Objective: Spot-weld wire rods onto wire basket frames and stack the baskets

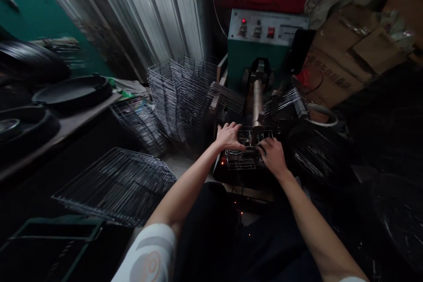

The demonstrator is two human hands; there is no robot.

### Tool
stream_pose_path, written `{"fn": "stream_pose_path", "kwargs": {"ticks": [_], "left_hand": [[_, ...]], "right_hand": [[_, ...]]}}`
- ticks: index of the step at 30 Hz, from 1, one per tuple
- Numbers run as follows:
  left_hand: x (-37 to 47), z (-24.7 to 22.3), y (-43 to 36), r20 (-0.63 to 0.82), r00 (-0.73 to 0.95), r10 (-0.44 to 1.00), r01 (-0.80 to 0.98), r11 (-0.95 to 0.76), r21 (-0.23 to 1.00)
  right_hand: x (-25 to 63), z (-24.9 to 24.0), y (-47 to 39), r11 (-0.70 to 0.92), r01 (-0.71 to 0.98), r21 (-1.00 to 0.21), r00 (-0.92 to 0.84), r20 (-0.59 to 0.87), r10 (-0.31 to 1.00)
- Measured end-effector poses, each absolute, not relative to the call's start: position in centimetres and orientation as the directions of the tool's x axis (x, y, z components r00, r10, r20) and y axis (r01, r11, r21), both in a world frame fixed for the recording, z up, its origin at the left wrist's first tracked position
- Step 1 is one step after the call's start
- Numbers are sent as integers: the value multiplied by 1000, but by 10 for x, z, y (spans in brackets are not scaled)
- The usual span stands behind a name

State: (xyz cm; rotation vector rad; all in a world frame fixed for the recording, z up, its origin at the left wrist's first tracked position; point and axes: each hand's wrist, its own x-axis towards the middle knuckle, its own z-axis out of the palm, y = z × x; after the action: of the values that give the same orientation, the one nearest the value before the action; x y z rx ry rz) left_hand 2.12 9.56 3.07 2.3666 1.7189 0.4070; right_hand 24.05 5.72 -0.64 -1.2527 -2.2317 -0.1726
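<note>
A small wire rack (243, 161) lies under the metal rod (258, 101) of a green machine (274, 55). My left hand (230, 136) is on the rack's left side, fingers spread, with the thumb pointing toward the rod. On the right side of the rod, my right hand (272, 154) has its fingers bent and pressed together at the rack's edge; what they hold is too small to make out. Small orange sparks glow at the rack's left edge and below it.
Stacks of wire grids (172, 97) stand left of the machine, and another wire stack (119, 185) lies nearer. Black round trays (74, 91) sit on a bench at the left. A cardboard box (337, 61) and a round container (322, 114) are at the right.
</note>
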Motion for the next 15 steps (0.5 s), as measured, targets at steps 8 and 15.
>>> {"fn": "stream_pose_path", "kwargs": {"ticks": [8, 15], "left_hand": [[-20, 0, 88, 126, 323, 938, 798, -342, 496], [-42, -108, 69, -20, 276, 961, 291, -64, 955]], "right_hand": [[277, 3, 35, 584, 632, -509, -242, 586, 774], [310, -6, 0, 193, 72, -979, 138, 202, 970]]}}
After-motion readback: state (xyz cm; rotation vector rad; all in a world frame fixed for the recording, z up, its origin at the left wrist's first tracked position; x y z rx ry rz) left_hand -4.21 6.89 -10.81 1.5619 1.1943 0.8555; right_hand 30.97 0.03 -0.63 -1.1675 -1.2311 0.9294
